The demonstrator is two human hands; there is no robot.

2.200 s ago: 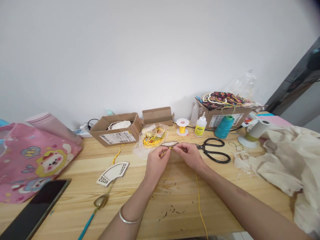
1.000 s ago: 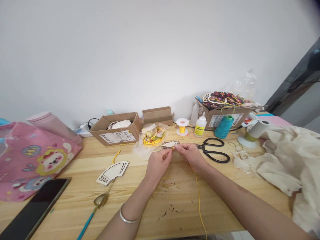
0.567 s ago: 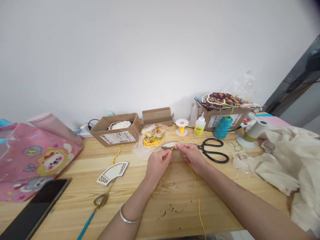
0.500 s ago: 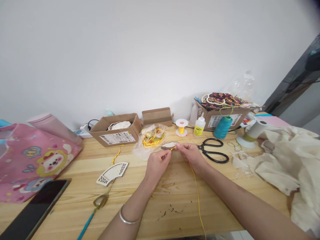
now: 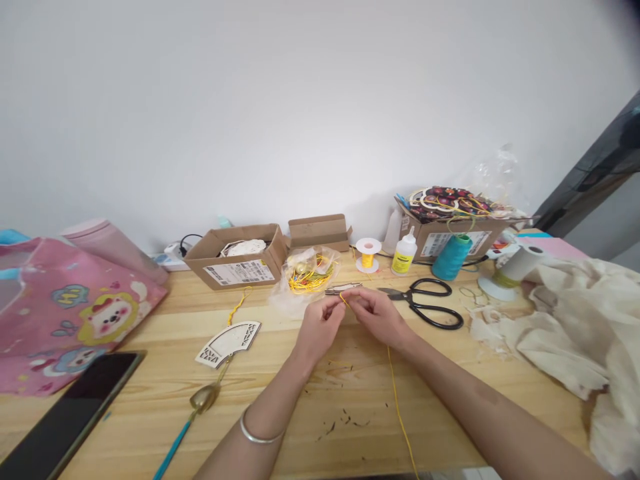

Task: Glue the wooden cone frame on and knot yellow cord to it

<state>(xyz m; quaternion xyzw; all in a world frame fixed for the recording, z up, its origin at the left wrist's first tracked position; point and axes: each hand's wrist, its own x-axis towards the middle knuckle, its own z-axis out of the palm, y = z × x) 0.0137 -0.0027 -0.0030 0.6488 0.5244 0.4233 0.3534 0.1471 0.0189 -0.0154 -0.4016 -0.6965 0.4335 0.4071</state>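
My left hand [image 5: 323,325] is closed, with thumb and forefinger pinching a thin yellow cord [image 5: 397,403]. Close against it, my right hand [image 5: 377,315] pinches the same cord, and the fingertips of both hands nearly meet. From under the right hand the cord trails down past the table's front edge. Just behind the fingers a flat pale wooden cutout [image 5: 343,288] shows, partly covered by them; I cannot tell whether it is held or only hangs on the cord. Black-handled scissors [image 5: 411,297] lie just right of my right hand, blades towards it.
On the left lie a wooden fan ornament [image 5: 231,342] with a gold bead [image 5: 203,398], a phone [image 5: 75,413] and a pink bag [image 5: 60,313]. Behind stand a cardboard box [image 5: 235,272], bagged yellow cords [image 5: 310,280], a spool [image 5: 368,257], a glue bottle [image 5: 404,253] and teal thread [image 5: 451,259]. Cream cloth [image 5: 560,320] lies right.
My hands have drawn closer together, and the right fingers now pinch the cord beside the left ones. The wooden cutout shows more edge-on. The whole view has shifted slightly.
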